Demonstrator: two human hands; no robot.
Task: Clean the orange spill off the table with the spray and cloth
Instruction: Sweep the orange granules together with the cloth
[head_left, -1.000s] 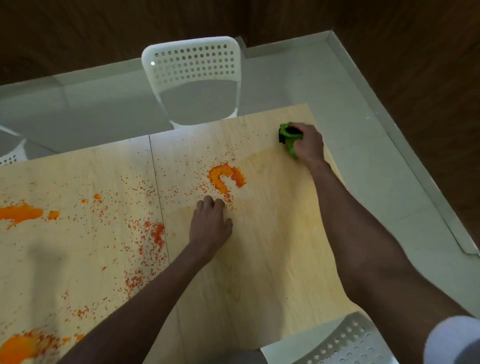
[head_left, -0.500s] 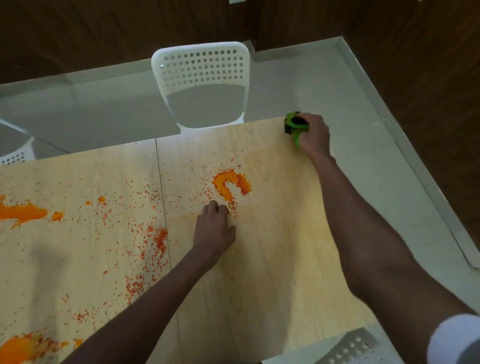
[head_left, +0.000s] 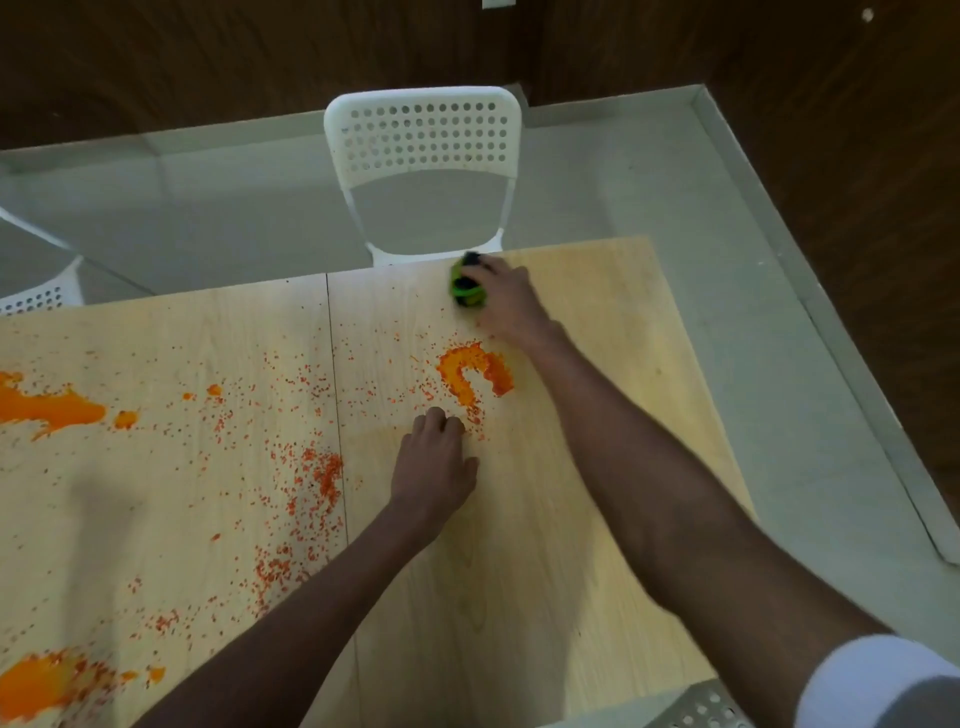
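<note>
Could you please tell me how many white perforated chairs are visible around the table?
3. One chair stands at the table's far edge, another chair is partly cut off at the far left, and a third chair's edge shows at the bottom. Others may be out of frame.

Orange granular spill lies gritty and matt across a pale wood-grain desk with a smooth, faintly sheened finish.

The desk's light laminate-look boards meet at a thin dark seam, the grain plainly visible; thicker orange patches at the left look wet and glossy beside the dry crumbs. A white perforated plastic chair, matt and moulded, stands on a smooth grey-green floor that reflects light dully. The small green-and-black object looks like shiny hard plastic. Dark wood-effect wall panels appear matt.
</note>
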